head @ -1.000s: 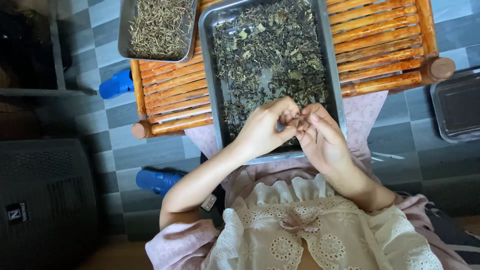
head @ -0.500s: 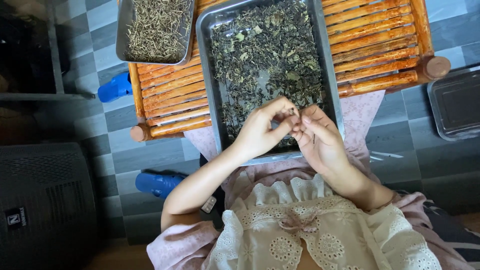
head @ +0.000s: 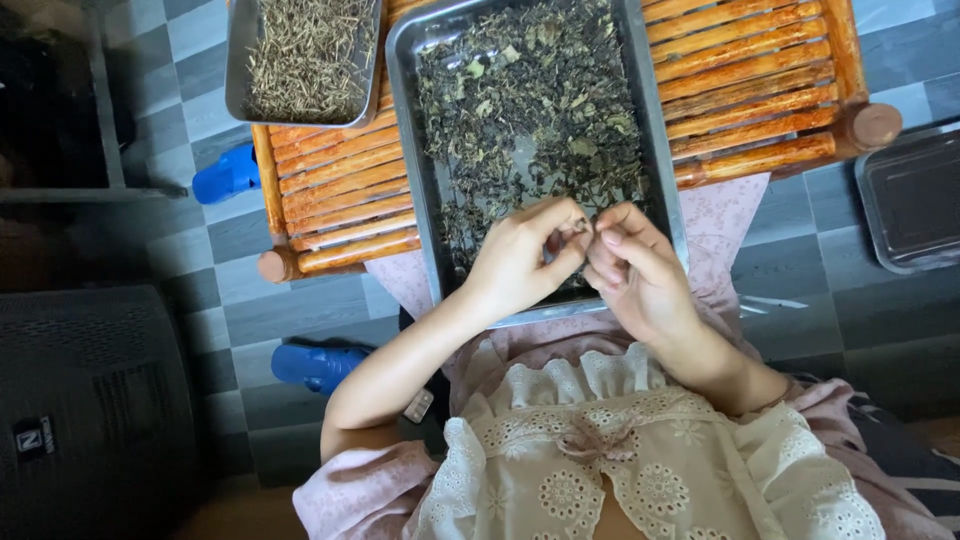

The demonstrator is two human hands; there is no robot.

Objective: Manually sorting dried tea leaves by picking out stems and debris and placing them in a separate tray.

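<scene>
- Grey checked floor tiles lie under a low slatted wooden bench, and that bench carries the big steel tray I steer by.
- My left hand sits over the tray's near end, thumb and forefinger closed on a small dark sprig; the other fingers are curled in loosely.
- My right hand meets it from the tray's right side, fingertips pinched on the same sprig, palm turned up and cupped; I cannot tell whether anything lies in the palm.
- To do this pinch well, I judge I should keep both hands over the tray so bits drop back into it, grip close to the joint, and pull gently apart instead of twisting.
- Dried dark leaves cover most of the tray, thinner toward its near end.
- Left of the tray, a smaller steel tray holds pale dry stems.
- Right of the tray, on the floor, stands a dark shallow tray; blue slippers lie to the left.
</scene>
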